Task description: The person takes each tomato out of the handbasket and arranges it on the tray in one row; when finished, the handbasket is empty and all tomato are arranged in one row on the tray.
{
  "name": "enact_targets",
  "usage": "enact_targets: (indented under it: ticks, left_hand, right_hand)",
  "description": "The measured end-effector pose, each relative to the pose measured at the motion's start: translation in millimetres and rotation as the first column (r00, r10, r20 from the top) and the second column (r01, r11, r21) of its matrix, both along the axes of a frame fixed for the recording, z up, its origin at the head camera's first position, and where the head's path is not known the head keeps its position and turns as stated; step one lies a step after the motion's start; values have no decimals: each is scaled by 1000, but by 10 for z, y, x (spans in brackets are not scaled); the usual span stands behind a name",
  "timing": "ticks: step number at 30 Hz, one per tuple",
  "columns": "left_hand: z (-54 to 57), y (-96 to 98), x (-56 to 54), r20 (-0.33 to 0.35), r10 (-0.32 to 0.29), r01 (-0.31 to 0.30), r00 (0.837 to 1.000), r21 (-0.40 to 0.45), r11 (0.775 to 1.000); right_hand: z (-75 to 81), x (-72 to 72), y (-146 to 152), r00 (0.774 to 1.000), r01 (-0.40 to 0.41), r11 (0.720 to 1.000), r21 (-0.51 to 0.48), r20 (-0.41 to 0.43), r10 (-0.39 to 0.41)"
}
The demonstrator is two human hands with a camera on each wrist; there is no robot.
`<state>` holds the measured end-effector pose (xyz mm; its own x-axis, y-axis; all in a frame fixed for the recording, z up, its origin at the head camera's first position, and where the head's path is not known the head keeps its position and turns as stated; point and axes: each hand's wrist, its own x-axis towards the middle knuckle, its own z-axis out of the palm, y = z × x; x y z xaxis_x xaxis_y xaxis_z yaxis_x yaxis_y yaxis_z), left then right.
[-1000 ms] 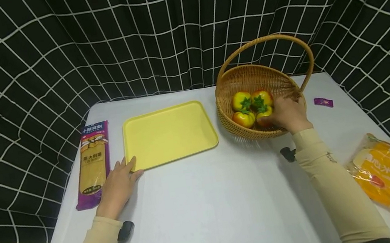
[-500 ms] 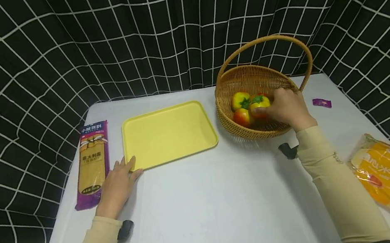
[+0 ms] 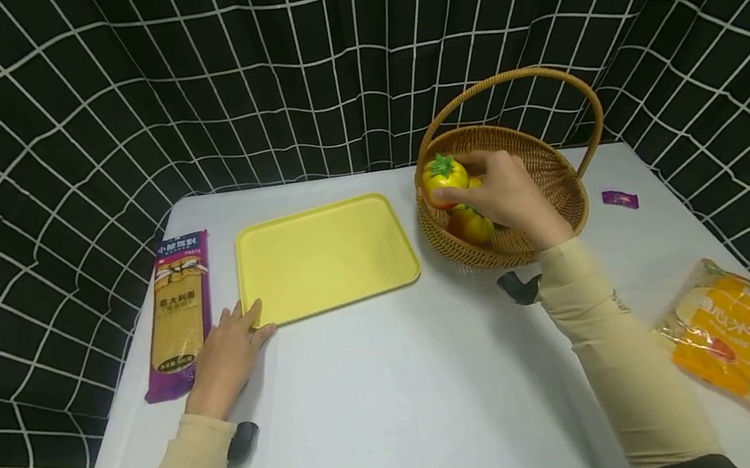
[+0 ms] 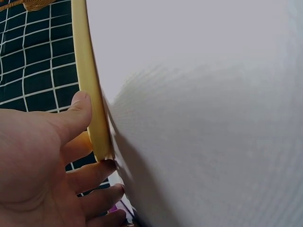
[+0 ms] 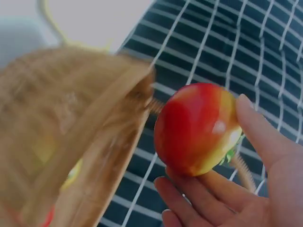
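My right hand holds a red and yellow tomato with a green leafy top, thumb on one side and fingers on the other. It is raised over the left part of a wicker basket. The right wrist view shows the red underside of this tomato. Other tomatoes lie in the basket, partly hidden by the hand. My left hand is at the near left corner of a yellow tray. In the left wrist view its thumb and index finger pinch the tray rim.
A purple pasta packet lies left of the tray. At the right are a small purple wrapped piece and an orange plastic food bag. The basket's tall handle arches over it. Black grid-patterned cloth surrounds the white table.
My right hand has lifted the tomato from among the others and moved left with it, toward the basket's left rim. The left hand and the tray have stayed put.
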<state>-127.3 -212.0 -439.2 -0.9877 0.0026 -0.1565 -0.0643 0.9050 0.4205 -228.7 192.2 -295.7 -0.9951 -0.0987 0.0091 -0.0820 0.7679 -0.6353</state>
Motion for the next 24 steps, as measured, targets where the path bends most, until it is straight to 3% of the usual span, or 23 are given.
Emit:
enact_targets:
  ticks: [7,12,17,24]
  left_hand:
    - [2,-8,-5,7,-4,4,1000,-9,1000]
    - [-13,-40,-11,17,0,0,1000,-10,1000]
    - [-33,-80,-25,6,-1,1,1000,-16,1000]
    - [-67,-71,-69,-13,-16,16,1000,-20,1000]
  right_hand:
    - [73,-20,-410,995,-88,993,-74,-42,85]
    - [24,-78,-745,988,-137,985,-108,-81,129]
    - [-150,-176,-1117,980,-186,973,-138,-100,173]
    - [-559,-311,-1554,973,-228,957,-178,-56,222]
